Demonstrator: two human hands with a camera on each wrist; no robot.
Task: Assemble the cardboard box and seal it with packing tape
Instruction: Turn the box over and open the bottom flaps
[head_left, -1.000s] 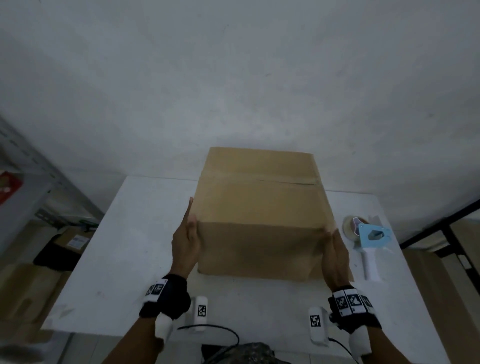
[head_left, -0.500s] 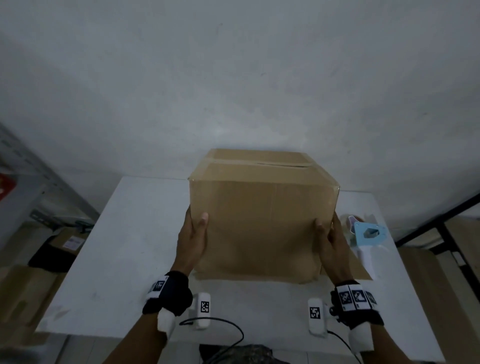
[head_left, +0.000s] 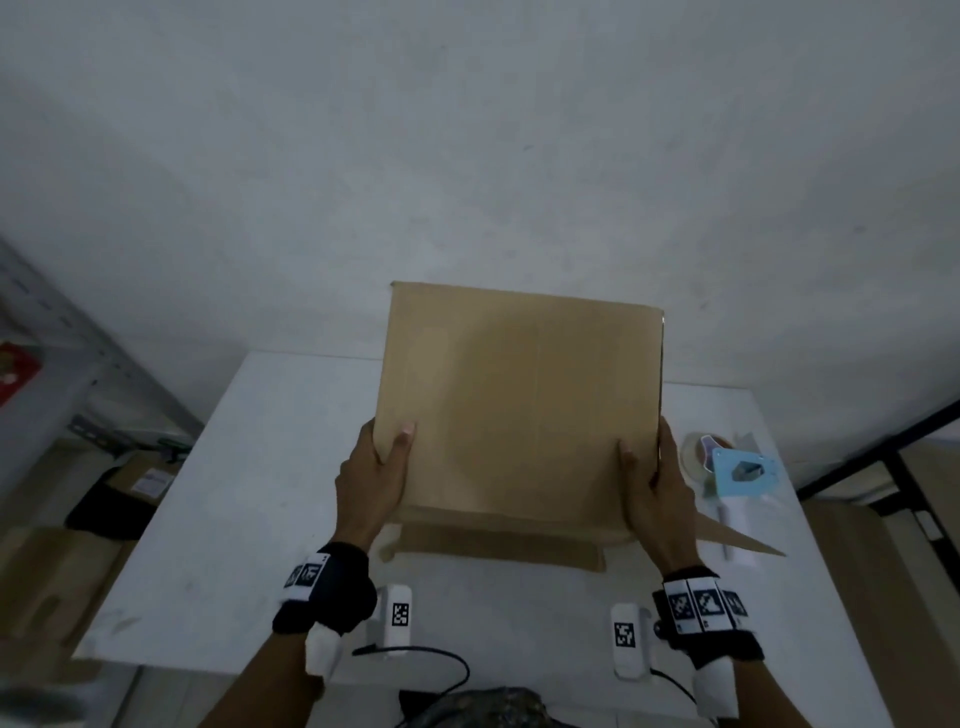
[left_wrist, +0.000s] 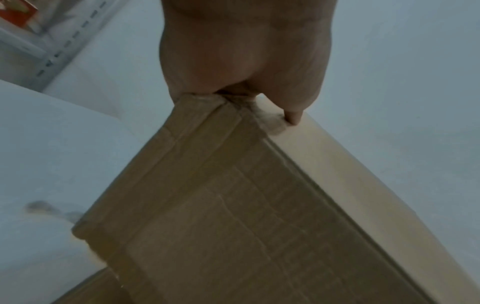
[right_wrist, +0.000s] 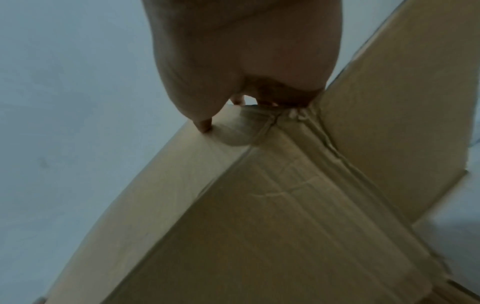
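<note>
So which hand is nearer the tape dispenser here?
Right. The right hand grips the cardboard box at its right edge, just beside the tape dispenser; the left hand grips the opposite edge.

Left hand (head_left: 370, 480) and right hand (head_left: 658, 486) both forward, level with each other, thumbs on top, fingers wrapped behind, gripping opposite edges of cardboard box (head_left: 519, 400).

The cardboard box (head_left: 519, 405) I hold is matt brown corrugated board, creased along its folds. Right of the box, the tape dispenser (head_left: 740, 475) looks like smooth pale-blue plastic. Under the box, the table (head_left: 234, 493) is matt white, faintly scuffed.
</note>
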